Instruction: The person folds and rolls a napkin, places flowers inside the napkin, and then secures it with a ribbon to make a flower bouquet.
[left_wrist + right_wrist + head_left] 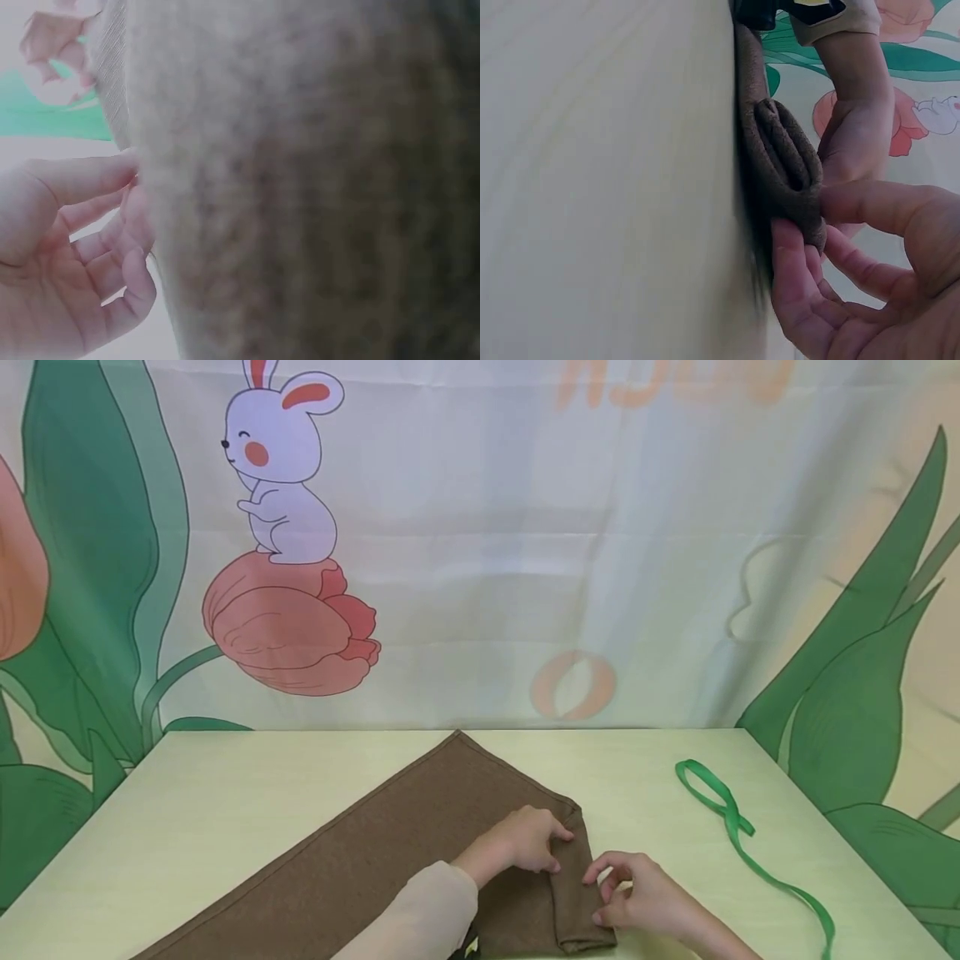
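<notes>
A brown cloth (420, 802) with a stitched hem lies on the table, one pointed corner at the back edge. Its right end is folded over into a narrow layered flap (573, 893). My left hand (528, 842) reaches across the cloth and pinches the flap's inner edge between thumb and fingers. At the outer edge, my right hand (633, 891) grips the fold. The right wrist view shows the thumb on top of the rolled layers (787, 150) and fingers (791, 262) tucked underneath. In the left wrist view, blurred cloth (300, 187) covers most of the picture beside my left hand's fingers.
A green ribbon (780, 885) lies loosely curved on the right side of the pale table (247, 802). Behind the table's back edge hangs a printed curtain (465, 543) with a rabbit, flowers and leaves.
</notes>
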Available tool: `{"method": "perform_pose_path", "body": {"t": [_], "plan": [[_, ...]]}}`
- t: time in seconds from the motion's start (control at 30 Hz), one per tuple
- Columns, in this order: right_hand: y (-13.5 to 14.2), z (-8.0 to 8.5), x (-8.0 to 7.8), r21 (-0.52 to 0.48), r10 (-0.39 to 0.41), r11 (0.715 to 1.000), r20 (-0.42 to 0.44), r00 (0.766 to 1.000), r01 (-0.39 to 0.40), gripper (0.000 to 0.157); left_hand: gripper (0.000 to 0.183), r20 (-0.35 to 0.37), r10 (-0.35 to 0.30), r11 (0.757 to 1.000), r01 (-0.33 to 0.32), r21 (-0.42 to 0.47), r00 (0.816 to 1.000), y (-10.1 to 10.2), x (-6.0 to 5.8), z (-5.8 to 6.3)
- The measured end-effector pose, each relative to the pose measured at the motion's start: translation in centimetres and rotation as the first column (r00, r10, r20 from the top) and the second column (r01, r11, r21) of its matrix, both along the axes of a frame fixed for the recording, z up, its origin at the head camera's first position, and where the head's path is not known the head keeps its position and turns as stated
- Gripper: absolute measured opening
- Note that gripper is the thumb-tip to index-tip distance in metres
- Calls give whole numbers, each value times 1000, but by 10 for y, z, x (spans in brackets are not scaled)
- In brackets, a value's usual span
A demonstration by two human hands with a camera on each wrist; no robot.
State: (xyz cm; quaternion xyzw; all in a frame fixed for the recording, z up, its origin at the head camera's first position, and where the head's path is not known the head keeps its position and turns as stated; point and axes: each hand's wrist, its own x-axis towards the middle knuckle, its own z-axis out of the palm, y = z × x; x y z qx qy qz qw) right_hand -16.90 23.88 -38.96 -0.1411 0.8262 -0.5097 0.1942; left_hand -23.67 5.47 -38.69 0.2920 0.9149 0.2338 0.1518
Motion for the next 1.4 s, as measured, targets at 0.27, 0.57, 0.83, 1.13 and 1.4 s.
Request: {"method": "perform_pose_path", "body": {"t": [0.27, 0.57, 0.83, 1.13, 1.4], "plan": [[-20, 12, 1, -40, -39, 998, -53, 998, 37, 31, 41, 109, -22, 994, 10, 108, 994, -12, 2, -1], [-46, 12, 2, 7, 16, 1000, -211, 977, -15, 25, 44, 343, 54, 920, -180, 349, 938, -26, 13, 5], [-59, 12, 3, 3, 56, 998, -239, 969, -57, 17, 48, 269, 140, 926, -222, 305, 953, -35, 19, 6], [-52, 2, 2, 24, 109, 994, -199, 974, -107, 19, 59, 285, 153, 939, -229, 257, 946, -51, 20, 0], [-48, -5, 1, 62, 106, 993, -178, 978, -96, 25, 66, 252, 167, 950, -224, 217, 953, -59, 20, -5]]}}
